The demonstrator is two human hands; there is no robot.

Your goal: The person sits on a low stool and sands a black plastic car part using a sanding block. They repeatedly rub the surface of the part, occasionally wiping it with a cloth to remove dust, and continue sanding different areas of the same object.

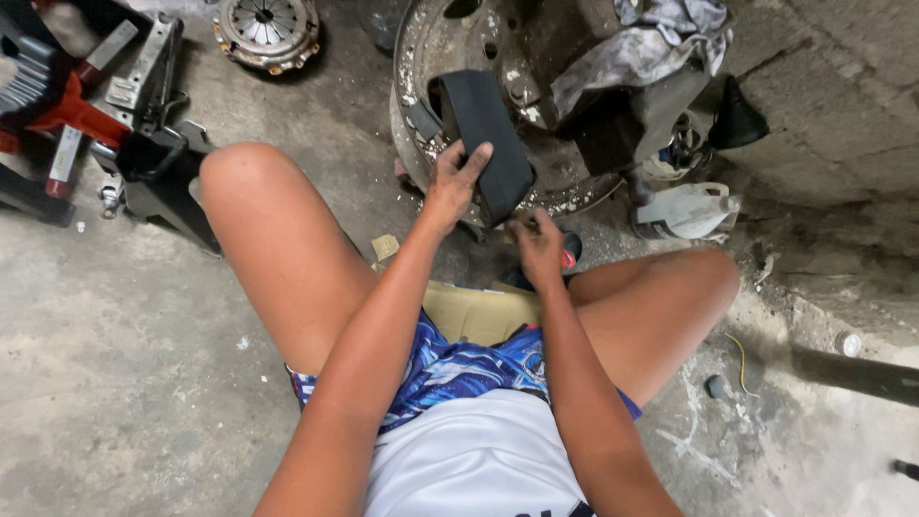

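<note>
I sit on the concrete floor with my knees spread. My left hand [454, 179] grips a wide black rubber strip [488, 134] that arches up in front of a rusty steel wheel rim [421, 57]. My right hand [538, 247] pinches the strip's lower end, just above my right thigh. A flat piece of cardboard [479, 311] lies between my legs. Behind my right hand a small red and black object [571, 255] shows partly.
A dirty grey rag [651, 48] drapes over the rim's right side. A white plastic jug [689, 211] lies at the right by a block wall. A red and black jack [86, 115] stands at the left, a clutch plate [266, 31] at the top.
</note>
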